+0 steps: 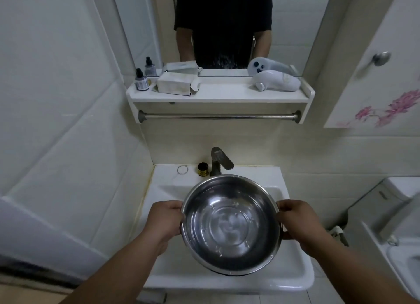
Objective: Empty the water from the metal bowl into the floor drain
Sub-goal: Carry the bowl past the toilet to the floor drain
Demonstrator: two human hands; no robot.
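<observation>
A round metal bowl [230, 224] with clear water in its bottom is held level over the white sink [227, 281]. My left hand [164, 222] grips its left rim, thumb over the edge. On the opposite side my right hand [295, 224] grips the right rim. The bowl's front edge reaches out past the sink's front lip. No floor drain shows in the view; the floor is mostly hidden by the sink and my arms.
A grey faucet [219, 160] stands just behind the bowl, with a small dark jar [203, 169] and a ring beside it. A shelf [218, 94] with a towel bar hangs above, below a mirror. A toilet [395, 212] stands at the right, tiled wall at the left.
</observation>
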